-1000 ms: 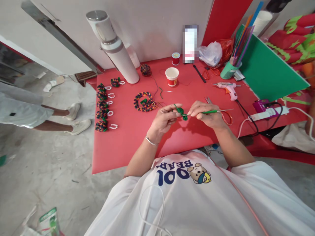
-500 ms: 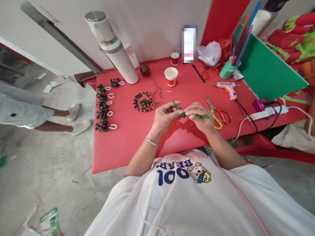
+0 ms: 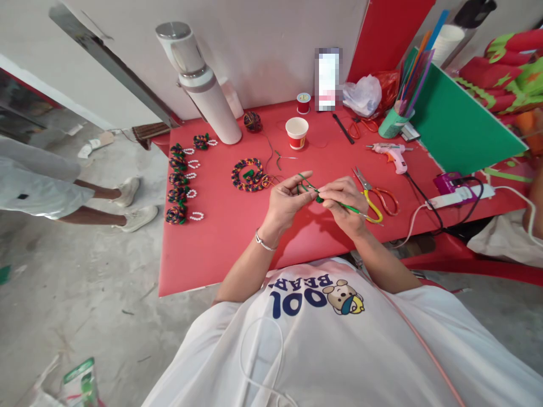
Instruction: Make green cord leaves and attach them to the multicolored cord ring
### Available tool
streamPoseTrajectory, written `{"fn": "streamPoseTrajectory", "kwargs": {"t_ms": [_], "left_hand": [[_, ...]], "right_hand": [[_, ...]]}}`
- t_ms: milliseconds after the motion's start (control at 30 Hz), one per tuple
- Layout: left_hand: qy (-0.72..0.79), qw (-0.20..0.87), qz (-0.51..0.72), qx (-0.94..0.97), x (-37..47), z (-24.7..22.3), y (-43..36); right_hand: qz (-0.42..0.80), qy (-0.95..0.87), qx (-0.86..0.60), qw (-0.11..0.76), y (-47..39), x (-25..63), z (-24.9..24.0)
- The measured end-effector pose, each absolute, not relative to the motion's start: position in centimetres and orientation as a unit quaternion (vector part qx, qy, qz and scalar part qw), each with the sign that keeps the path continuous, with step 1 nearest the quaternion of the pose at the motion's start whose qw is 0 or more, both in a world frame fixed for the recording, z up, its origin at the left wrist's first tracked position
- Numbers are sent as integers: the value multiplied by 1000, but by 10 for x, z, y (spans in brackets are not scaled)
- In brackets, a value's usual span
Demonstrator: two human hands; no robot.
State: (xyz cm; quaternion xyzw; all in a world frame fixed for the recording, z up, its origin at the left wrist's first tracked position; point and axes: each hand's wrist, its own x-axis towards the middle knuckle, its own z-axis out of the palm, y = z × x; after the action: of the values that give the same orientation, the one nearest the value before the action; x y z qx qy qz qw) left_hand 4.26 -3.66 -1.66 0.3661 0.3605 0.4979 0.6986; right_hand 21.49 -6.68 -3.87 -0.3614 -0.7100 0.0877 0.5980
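My left hand (image 3: 288, 198) pinches a small green crochet piece (image 3: 319, 199), with green yarn looped up over the fingers. My right hand (image 3: 345, 203) is closed around a crochet hook (image 3: 350, 208) with a green grip, its rear metal end sticking out past the palm. The hook's tip meets the green work between both hands, where fingertips partly hide it. Left of my hands lies a curled multicoloured crocheted strip (image 3: 240, 183) with a small green piece inside its curve. Scissors (image 3: 373, 198) with yellow and orange handles lie just beyond my right hand.
Several multicoloured crocheted pieces with bead loops (image 3: 176, 195) line the table's left edge. Behind stand a tall flask (image 3: 212, 96), a yarn ball (image 3: 253, 121) and a paper cup (image 3: 296, 135). A pink glue gun (image 3: 394, 155) and power strip (image 3: 460, 196) lie right. Another person's legs (image 3: 99, 203) show left.
The crochet hook has turned slightly in my right hand, and its rear metal end now shows beyond the palm. Both hands stay close together on the green piece. The view has shifted a little.
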Motion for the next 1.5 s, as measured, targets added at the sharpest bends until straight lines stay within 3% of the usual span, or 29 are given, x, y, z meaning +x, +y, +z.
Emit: {"fn": "streamPoseTrajectory", "kwargs": {"t_ms": [167, 367, 467, 733, 933, 1200, 1500], "left_hand": [[380, 669, 507, 389, 45, -14, -39], [432, 590, 537, 420, 52, -16, -46], [445, 570, 555, 411, 56, -15, -51], [358, 709, 524, 307, 54, -12, -49], [300, 782, 459, 296, 39, -6, -44], [311, 799, 419, 299, 28, -6, -37], [304, 809, 388, 320, 21, -7, -30]], "right_hand": [[131, -690, -356, 617, -67, 215, -39], [59, -716, -422, 553, -71, 213, -40], [19, -703, -437, 562, -74, 206, -42], [-13, -676, -419, 606, -74, 194, -55], [64, -684, -318, 654, -58, 203, -53], [149, -747, -310, 570, -54, 225, -38], [214, -764, -288, 536, -51, 237, -25]]}}
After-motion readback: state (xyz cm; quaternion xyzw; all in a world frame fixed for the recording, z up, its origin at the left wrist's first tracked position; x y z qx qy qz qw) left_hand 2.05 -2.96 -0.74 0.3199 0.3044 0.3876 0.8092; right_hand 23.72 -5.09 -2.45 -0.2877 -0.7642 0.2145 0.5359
